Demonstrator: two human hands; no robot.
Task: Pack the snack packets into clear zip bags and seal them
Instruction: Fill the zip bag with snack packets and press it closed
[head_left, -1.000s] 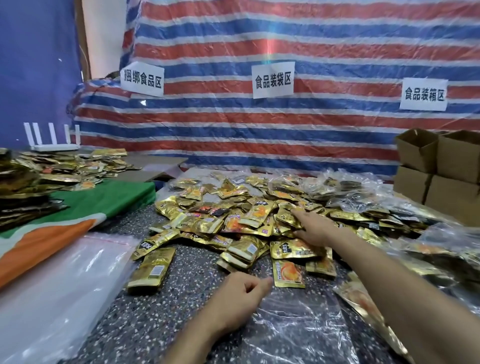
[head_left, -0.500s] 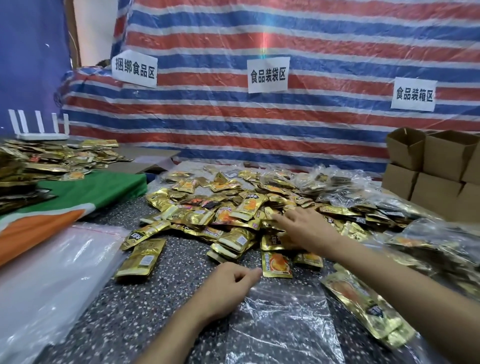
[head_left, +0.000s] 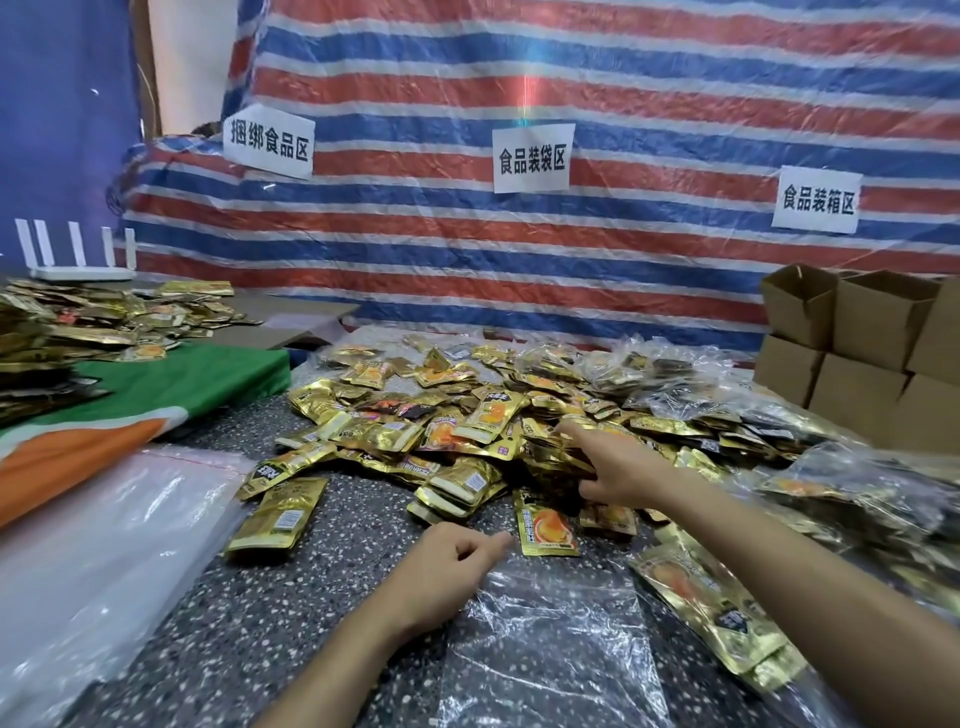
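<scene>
A wide heap of gold snack packets (head_left: 467, 426) covers the speckled table (head_left: 249, 634). My right hand (head_left: 618, 467) reaches into the heap's near edge; thumb below and fingers above, it grips a small bunch of packets (head_left: 553, 457). A single packet with an orange picture (head_left: 545, 530) lies just in front of it. An empty clear zip bag (head_left: 550, 654) lies flat near me. My left hand (head_left: 447, 571), fingers curled, pinches the bag's top left edge.
A stack of clear zip bags (head_left: 104, 551) lies at the left beside a green and orange cloth (head_left: 130, 410). Filled bags (head_left: 872, 499) pile at the right, open cardboard boxes (head_left: 862, 332) behind them. Loose packets (head_left: 717, 618) lie under my right forearm.
My right hand has drawn back a little toward me and closed its thumb under a bunch of packets. My left hand has stayed at the bag's edge.
</scene>
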